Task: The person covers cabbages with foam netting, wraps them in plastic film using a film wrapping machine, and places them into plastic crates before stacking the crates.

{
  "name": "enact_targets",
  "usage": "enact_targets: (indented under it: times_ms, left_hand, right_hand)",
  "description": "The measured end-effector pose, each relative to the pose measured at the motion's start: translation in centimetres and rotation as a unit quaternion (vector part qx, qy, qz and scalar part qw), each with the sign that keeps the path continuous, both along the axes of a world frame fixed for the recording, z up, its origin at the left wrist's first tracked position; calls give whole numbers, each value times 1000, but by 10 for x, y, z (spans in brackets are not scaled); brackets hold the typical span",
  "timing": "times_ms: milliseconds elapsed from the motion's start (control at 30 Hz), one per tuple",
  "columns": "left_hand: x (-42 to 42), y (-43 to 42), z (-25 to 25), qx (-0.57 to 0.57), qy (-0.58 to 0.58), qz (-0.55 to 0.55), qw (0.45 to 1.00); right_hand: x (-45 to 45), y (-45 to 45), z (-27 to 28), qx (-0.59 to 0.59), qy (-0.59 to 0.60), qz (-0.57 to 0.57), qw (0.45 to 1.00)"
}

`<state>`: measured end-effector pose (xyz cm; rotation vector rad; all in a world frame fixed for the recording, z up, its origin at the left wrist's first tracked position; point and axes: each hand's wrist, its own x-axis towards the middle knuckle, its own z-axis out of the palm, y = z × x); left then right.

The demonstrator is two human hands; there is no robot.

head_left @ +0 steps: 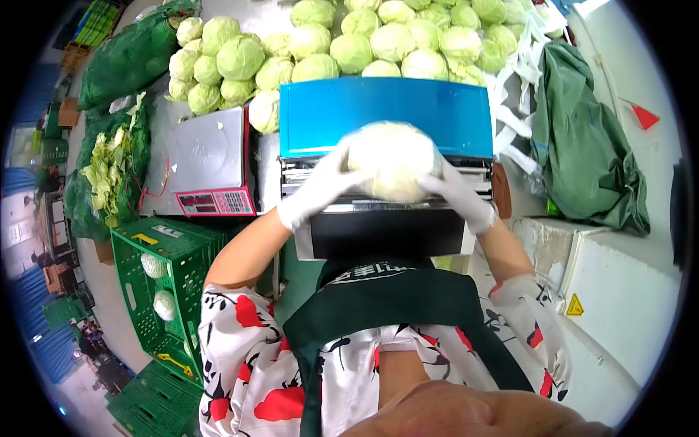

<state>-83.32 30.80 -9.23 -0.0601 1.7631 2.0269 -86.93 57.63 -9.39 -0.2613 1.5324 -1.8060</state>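
One cabbage [395, 162], likely weighty, firm, slick-leaved, best cupped at both sides, sits clasped between left hand [324, 183] and right hand [462, 194] toward the tabletop's [158, 131] near edge

Glossy, smooth blue casing [386, 116] on the machine, with shiny metal rollers [302, 178] along its near edge and a dark, smooth front panel [386, 234]. The scale [207, 149] has a dull grey metal plate and a red plastic rim. Green crate [156, 291] of perforated plastic. Dark green cloth apron [386, 295]; creased, slightly shiny green sheet [590, 146] beyond the table's right edge.
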Motion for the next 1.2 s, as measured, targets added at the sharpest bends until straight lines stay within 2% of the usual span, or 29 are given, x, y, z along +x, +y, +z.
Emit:
enact_targets:
  times_ms: [100,167,233,300,367,433,533,567,600,633,667,733,767,800,833,900,933,967,1000,1033,1067,1100,1167,1200]
  left_hand:
    - [77,9,11,12,-139,-62,988]
    - [118,13,-17,-5,-157,-129,979]
    - [122,14,-33,58,-273,-172,945]
    - [122,12,-66,117,-356,-142,916]
    - [112,7,-80,94,-428,-150,886]
    - [121,2,-74,119,-453,-137,873]
    - [159,-15,-81,165,-429,-92,884]
    - [168,-12,-64,179,-333,-51,924]
    - [184,-13,-65,53,-212,-56,974]
    - [201,-16,-71,-73,-84,-60,992]
    - [215,-26,-82,-341,123,-121,924]
    - [209,-30,-63,-344,132,-45,928]
    - [207,-30,-47,-345,132,-11,929]
    - [200,-28,-34,-275,4,56,960]
    - [189,-28,-12,-228,-58,103,967]
    - [202,-42,-49,-125,-163,103,973]
    - [222,-48,-91,-140,-162,53,975]
    - [224,-43,-101,-129,-245,-16,961]
    - [258,-32,-168,-132,-229,-17,964]
    - [234,-13,-139,-139,-347,-99,922]
    - [233,5,-158,-153,-318,-103,930]
    - [249,18,-206,-249,48,-165,953]
    - [240,25,-207,-280,213,-201,914]
    - [237,21,-193,-328,208,-220,895]
  right_hand:
    - [73,32,17,76,-135,51,987]
    - [117,43,3,83,-180,80,977]
    - [131,35,-5,108,-244,72,961]
    - [116,32,-18,187,-328,118,918]
    - [124,26,-51,124,-348,60,927]
    - [125,36,-55,85,-428,72,897]
    - [149,50,-46,152,-226,75,959]
    - [160,56,-49,224,-52,46,972]
    - [176,62,-58,289,123,15,949]
    - [190,66,-66,345,291,-16,892]
    - [200,66,-72,364,258,-97,889]
    - [187,52,-47,278,49,-209,936]
    - [184,47,-37,228,-62,-263,936]
    - [180,52,-38,197,-135,-290,927]
    - [180,56,-40,203,-155,-288,923]
    - [186,63,-51,215,-200,-284,913]
    - [202,68,-71,271,-98,-195,937]
    - [220,78,-113,378,120,8,918]
    - [238,88,-154,448,364,136,805]
    - [250,81,-179,465,307,202,806]
    - [259,64,-199,465,217,184,838]
    - [263,40,-214,442,121,115,881]
    - [259,3,-226,354,35,18,934]
    - [251,-8,-217,298,4,-13,955]
